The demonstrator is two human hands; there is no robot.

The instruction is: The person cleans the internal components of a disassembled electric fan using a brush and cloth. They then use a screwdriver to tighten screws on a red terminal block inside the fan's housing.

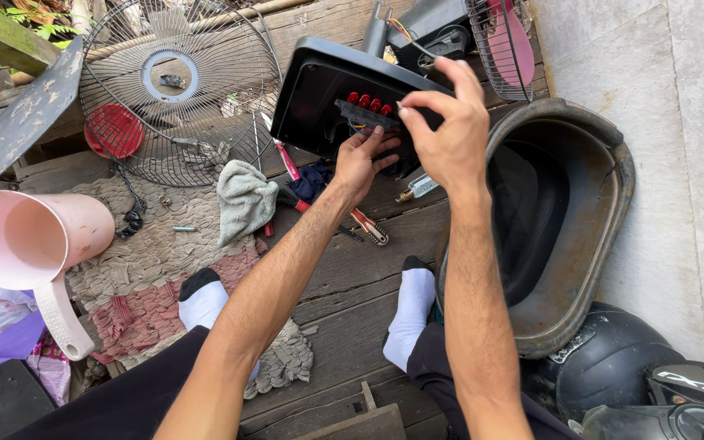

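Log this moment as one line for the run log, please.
left hand: under black fan base | right hand: fingertips at red button row | nearby: wire fan guard, grey cloth

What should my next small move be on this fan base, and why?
Probably press the switch block squarely into the black fan base. Your right hand pinches its end by the red buttons, while your left hand props the base from below. The block looks only partly seated, so keep the left hand bracing while the right pushes.
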